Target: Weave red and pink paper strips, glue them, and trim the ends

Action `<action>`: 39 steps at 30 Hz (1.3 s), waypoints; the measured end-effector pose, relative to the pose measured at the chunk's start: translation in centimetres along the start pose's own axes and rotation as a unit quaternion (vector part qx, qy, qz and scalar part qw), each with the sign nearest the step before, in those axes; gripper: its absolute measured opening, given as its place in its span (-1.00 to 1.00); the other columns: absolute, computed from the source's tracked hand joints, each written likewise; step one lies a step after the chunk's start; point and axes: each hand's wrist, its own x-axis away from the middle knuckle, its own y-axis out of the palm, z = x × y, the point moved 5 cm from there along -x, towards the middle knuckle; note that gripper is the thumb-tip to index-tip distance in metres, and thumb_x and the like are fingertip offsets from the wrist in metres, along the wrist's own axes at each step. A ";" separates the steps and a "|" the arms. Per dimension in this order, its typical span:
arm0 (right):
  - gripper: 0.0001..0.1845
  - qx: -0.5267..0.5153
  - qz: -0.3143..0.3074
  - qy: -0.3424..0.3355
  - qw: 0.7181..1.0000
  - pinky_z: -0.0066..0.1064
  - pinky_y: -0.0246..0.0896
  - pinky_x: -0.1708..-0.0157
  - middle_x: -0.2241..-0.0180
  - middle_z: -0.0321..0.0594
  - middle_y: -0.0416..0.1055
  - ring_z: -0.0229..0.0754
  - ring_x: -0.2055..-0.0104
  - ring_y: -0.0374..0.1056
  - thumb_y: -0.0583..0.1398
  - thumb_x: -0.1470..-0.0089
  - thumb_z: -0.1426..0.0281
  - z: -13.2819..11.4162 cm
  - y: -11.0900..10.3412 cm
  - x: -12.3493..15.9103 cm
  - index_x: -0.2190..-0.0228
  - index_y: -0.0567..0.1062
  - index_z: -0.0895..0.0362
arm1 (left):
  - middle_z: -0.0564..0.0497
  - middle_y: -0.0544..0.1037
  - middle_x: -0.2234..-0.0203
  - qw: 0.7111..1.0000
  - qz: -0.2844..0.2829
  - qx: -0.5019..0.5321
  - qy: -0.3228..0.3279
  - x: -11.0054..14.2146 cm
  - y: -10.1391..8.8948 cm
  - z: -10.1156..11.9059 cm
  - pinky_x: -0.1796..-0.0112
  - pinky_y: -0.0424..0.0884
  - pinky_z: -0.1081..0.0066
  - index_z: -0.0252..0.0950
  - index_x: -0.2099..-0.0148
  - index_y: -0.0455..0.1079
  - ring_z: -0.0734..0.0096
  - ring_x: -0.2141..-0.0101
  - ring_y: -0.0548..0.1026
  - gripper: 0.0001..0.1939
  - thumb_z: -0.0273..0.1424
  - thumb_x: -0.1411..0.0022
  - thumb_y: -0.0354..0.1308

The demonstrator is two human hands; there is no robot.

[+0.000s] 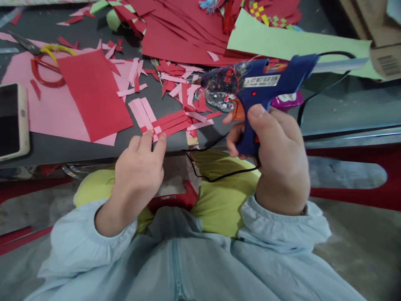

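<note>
My right hand [278,146] is wrapped round the handle of a blue hot glue gun [266,85]. Fingers lie at its orange trigger, and the nozzle points left over the paper scraps. A clear glue stick [341,65] sticks out of the gun's back. My left hand [139,163] holds the near corner of some woven paper strips [155,127] with its fingertips, at the table's front edge. Pink strips cross red ones at that corner, and the other ends fan out. The left thumb is hidden beneath the hand.
Loose red and pink paper scraps [178,79] lie beyond the weave. Scissors [46,62], a red sheet [95,96] and a phone [12,121] are at left. Red paper [188,33] and a green sheet [291,44] lie behind. The gun's black cord [219,177] loops below the table edge.
</note>
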 end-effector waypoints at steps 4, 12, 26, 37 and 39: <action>-0.70 -0.014 -0.014 -0.007 1.000 -0.51 -0.03 0.71 0.74 -0.38 0.31 -0.39 0.73 0.12 0.08 -0.26 0.25 0.1 0.0 -0.1 0.38 0.50 0.14 | -0.23 0.47 -0.08 1.000 0.003 -0.013 0.012 0.0 0.0 0.1 0.21 0.49 0.19 -0.30 -0.23 0.32 0.06 0.07 0.45 -0.44 -0.55 -0.17 0.02; -0.69 -0.023 -0.018 -0.033 0.999 -0.54 -0.06 0.75 0.75 -0.40 0.32 -0.40 0.75 0.12 0.09 -0.24 0.23 0.6 -0.1 -0.4 0.41 0.52 0.12 | -0.24 0.51 -0.05 1.000 0.022 0.016 -0.005 0.0 0.0 -0.1 0.18 0.49 0.18 -0.41 -0.20 0.32 0.06 0.07 0.47 -0.50 -0.56 -0.20 -0.03; -0.71 -0.012 -0.006 -0.021 1.000 -0.52 -0.08 0.75 0.75 -0.39 0.31 -0.40 0.75 0.10 0.09 -0.23 0.25 0.4 0.0 -0.2 0.42 0.51 0.11 | -0.10 0.56 0.01 0.982 0.048 0.165 -0.080 -0.2 -0.1 -2.2 0.10 0.51 0.19 -0.22 -0.28 0.02 0.20 0.05 0.53 -0.34 -0.57 -0.11 -0.09; -0.70 -0.001 -0.018 -0.028 0.999 -0.52 -0.06 0.75 0.74 -0.39 0.32 -0.40 0.75 0.12 0.09 -0.22 0.23 0.7 -0.1 -0.4 0.43 0.49 0.11 | -0.13 0.56 0.05 0.983 0.017 0.162 -0.081 -0.5 -0.2 -2.3 0.02 0.47 0.12 -0.29 -0.21 0.13 0.17 0.02 0.51 -0.43 -0.58 -0.12 -0.10; -0.70 -0.001 -0.015 -0.029 0.999 -0.53 -0.06 0.75 0.74 -0.39 0.32 -0.40 0.75 0.13 0.09 -0.22 0.24 0.6 -0.1 -0.4 0.43 0.49 0.11 | -0.13 0.56 0.07 0.986 0.013 0.148 -0.073 -0.5 -0.3 -2.3 0.01 0.46 0.11 -0.30 -0.19 0.16 0.15 0.01 0.50 -0.45 -0.57 -0.12 -0.10</action>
